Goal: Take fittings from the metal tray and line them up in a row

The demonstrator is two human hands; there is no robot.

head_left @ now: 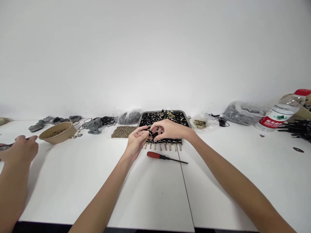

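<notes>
My left hand [136, 141] is closed in a pinch on a small black part with a brass-coloured stem [150, 133], its stem angled downward. Close against it on the right is my right hand [164, 130], fingers curved over the part and the thumb apart from them. Whether its fingertips touch the part is hard to see. Just beyond and below both hands, a row of similar black parts with brass stems [170, 144] lies on the table. Behind them stands a dark tray [139, 122] heaped with more such parts. A red-handled screwdriver [155, 155] lies in front of the row.
Small brass pieces [123, 132] fill a shallow white tray. Leftward are grey housings [94, 125] and a tan bowl [70, 133] of small parts. Another person's hand [20, 149] is at far left. Plastic bags [245, 112] and a water bottle [279, 113] stand at right.
</notes>
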